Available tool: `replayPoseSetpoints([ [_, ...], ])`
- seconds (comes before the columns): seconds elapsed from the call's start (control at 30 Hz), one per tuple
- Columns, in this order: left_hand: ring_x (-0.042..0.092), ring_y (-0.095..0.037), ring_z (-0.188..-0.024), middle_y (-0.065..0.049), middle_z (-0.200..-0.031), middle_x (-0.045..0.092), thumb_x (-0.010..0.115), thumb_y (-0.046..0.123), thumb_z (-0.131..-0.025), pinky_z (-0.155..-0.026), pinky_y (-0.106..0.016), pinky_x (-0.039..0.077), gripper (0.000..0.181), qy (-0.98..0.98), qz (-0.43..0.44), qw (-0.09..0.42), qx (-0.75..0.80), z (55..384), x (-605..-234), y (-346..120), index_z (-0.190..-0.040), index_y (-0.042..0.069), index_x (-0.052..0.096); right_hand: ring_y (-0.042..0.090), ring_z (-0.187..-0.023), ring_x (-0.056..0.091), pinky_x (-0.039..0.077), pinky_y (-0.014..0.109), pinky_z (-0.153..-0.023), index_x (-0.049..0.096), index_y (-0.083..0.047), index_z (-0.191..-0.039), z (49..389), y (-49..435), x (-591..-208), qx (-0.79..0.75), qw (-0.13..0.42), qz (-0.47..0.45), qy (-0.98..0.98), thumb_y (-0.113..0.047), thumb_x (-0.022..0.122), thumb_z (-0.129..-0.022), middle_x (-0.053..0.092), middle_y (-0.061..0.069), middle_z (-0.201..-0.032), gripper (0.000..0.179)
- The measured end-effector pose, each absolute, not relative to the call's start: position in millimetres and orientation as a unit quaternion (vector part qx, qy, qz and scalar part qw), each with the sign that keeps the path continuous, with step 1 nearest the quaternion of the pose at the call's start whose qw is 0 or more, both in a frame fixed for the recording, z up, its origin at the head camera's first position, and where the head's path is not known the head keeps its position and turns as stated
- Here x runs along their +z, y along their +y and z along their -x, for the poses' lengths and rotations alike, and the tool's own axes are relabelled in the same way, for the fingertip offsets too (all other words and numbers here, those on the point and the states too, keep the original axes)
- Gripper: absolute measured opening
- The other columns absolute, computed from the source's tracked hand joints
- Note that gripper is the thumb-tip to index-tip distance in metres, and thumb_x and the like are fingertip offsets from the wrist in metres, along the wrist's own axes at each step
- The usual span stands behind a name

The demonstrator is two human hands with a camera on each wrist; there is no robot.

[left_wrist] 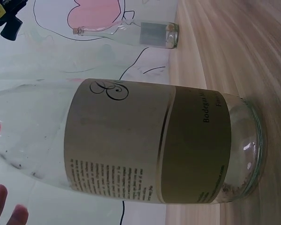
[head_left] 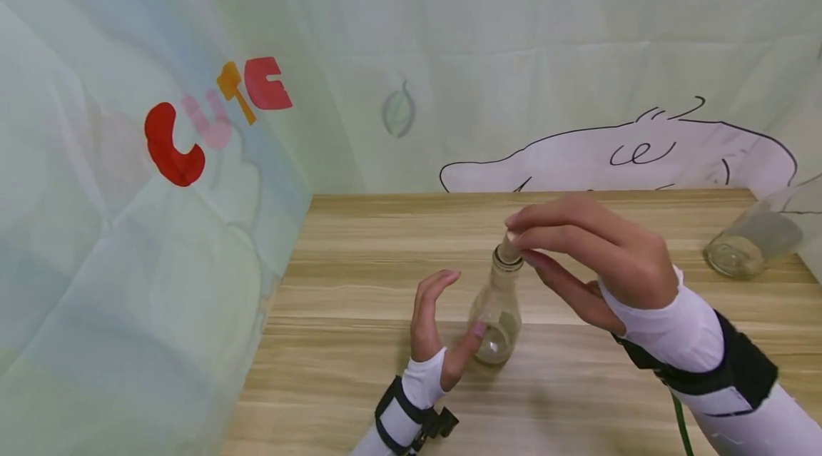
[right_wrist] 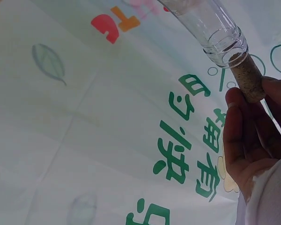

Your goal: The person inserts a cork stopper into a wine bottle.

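Observation:
A clear glass bottle [head_left: 499,317] stands upright on the wooden table in front of me. In the left wrist view its beige and brown label [left_wrist: 119,140] fills the middle. My right hand [head_left: 597,260] pinches a cork [right_wrist: 248,77] between thumb and fingers, and the cork's lower end sits in the bottle's mouth [right_wrist: 227,49]. My left hand [head_left: 427,335] is beside the lower bottle, fingers spread and loosely bent, the thumb close to the glass. Whether that thumb touches the bottle I cannot tell. Left fingertips [left_wrist: 16,215] show apart from the bottle.
A second clear bottle [head_left: 751,238] stands at the table's back right; in the left wrist view a cork [left_wrist: 76,31] tops it. Printed cloth [head_left: 385,49] hangs behind and at the left of the wooden table [head_left: 334,370]. A green cord [head_left: 681,420] hangs below my right forearm.

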State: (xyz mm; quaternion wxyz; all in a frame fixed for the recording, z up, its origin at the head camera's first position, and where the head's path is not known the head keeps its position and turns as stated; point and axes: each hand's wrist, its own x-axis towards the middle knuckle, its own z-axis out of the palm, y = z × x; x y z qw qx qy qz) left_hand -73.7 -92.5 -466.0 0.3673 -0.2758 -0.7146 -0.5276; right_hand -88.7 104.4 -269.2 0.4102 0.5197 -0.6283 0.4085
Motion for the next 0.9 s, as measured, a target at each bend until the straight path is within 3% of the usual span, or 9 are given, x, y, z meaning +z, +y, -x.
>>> replayPoseSetpoints([
  [0.43,0.054,-0.037,-0.118,-0.022,-0.127,0.056,0.071,0.026,-0.084,-0.099,-0.045,0.043,0.062,-0.719,0.271,0.36,-0.53,71.9,-467.0,-91.1,-0.132,-0.008,0.053,0.028,-0.079,0.067,0.054,0.025,-0.075,0.073,0.004,-0.09,90.6,102.8,-276.1,0.391,0.404,-0.536,-0.63,-0.008,0.061,-0.099,0.069,0.016,-0.094,0.019],
  [0.9,0.054,-0.036,-0.118,-0.02,-0.128,0.056,0.07,0.027,-0.084,-0.099,-0.046,0.043,0.062,-0.721,0.268,0.354,-0.532,71.1,-468.0,-89.8,-0.133,-0.007,0.053,0.028,-0.081,0.068,0.054,0.024,-0.08,0.073,0.005,-0.09,88.3,101.1,-279.0,0.399,0.4,-0.511,-0.648,-0.013,0.061,-0.1,0.07,0.015,-0.094,0.023],
])
